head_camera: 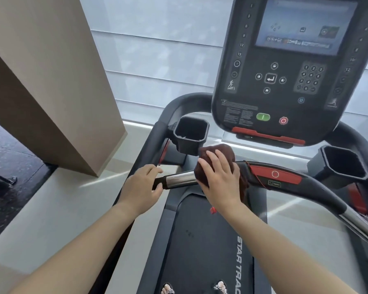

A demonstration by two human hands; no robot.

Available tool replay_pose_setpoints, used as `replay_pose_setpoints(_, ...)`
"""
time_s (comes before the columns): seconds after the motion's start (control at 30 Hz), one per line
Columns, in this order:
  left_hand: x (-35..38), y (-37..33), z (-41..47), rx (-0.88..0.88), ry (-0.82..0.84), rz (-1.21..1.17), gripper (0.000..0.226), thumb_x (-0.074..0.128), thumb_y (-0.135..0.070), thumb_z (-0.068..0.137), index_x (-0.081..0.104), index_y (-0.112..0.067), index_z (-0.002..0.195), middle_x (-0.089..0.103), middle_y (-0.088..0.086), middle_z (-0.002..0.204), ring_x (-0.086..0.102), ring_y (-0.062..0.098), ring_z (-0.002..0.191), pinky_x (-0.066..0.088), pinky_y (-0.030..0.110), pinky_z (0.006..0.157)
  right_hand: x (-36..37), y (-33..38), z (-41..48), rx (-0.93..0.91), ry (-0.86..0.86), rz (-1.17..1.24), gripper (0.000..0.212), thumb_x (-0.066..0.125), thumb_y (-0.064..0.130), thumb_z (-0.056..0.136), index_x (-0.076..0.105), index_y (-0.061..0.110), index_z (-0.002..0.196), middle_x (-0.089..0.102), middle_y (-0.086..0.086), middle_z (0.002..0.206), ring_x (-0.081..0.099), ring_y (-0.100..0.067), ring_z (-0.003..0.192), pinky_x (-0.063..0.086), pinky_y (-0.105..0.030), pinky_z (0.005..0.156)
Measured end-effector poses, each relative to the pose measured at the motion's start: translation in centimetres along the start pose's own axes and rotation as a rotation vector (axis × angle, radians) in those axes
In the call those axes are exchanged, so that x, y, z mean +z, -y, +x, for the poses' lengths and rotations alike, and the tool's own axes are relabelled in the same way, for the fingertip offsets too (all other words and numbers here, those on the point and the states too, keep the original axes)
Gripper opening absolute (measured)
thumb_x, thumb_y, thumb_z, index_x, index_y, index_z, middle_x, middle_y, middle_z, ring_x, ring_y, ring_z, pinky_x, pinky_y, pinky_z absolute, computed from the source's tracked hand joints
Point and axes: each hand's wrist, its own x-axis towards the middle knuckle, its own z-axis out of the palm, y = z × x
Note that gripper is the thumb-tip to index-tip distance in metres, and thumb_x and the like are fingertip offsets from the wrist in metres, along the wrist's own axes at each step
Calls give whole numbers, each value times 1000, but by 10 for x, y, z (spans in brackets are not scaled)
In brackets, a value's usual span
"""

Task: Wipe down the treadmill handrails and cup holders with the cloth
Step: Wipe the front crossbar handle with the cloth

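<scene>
The right hand (220,177) lies palm-down with fingers spread over a bunched dark brown cloth (219,151), pressing it onto the black and red front handrail (285,181) where the bar's chrome grip section (181,179) ends. The cloth wraps the bar, with a fold hanging below it. The left hand (141,185) sits at the chrome section's black end cap, fingers curled loosely around it; whether it grips firmly is hard to judge from this angle. Just beyond the cloth stands the left black hexagonal plastic cup holder (190,134), and the matching right cup holder (344,164) sits on the far side of the handrail's red panel. Above the handrail rises the dark console (285,81) with screen and keypad. Below the handrail runs the black treadmill belt (204,247).
</scene>
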Motion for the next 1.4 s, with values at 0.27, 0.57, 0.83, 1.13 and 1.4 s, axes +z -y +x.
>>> replay_pose_setpoints(0.27,10,31,7,-68,9,85,44,61,-23,79,52,-14,121,45,7,136,44,26,123,42,44,95,9,29,19,-220,165,33,52,71,37,75,54,20,122,52,-6,134,38,-29,132,39,-51,92)
replay_pose_setpoints(0.57,23,46,3,-69,-16,20,58,48,-19,89,27,-7,141,28,8,151,25,22,139,25,37,113,19,36,15,-161,92,-55,47,73,33,74,58,19,116,56,-8,130,45,-31,128,44,-51,90)
replay_pose_setpoints(0.83,27,50,6,-89,-46,6,54,45,-15,89,29,-9,141,29,5,151,27,19,137,30,35,109,44,83,26,-204,188,-83,48,72,34,73,56,21,117,56,-4,127,45,-26,127,45,-48,87)
replay_pose_setpoints(1.13,27,49,4,-77,-52,24,54,45,-14,88,31,-8,139,31,6,149,28,21,136,31,36,108,18,44,14,-143,173,-125,58,80,20,65,56,22,117,55,-5,131,44,-28,129,45,-47,88)
replay_pose_setpoints(1.4,26,49,3,-84,-62,-11,53,45,-13,89,31,-9,139,31,5,149,30,21,136,33,38,108,28,59,19,-125,182,-139,52,76,30,72,55,21,119,53,-4,133,41,-28,131,41,-51,92)
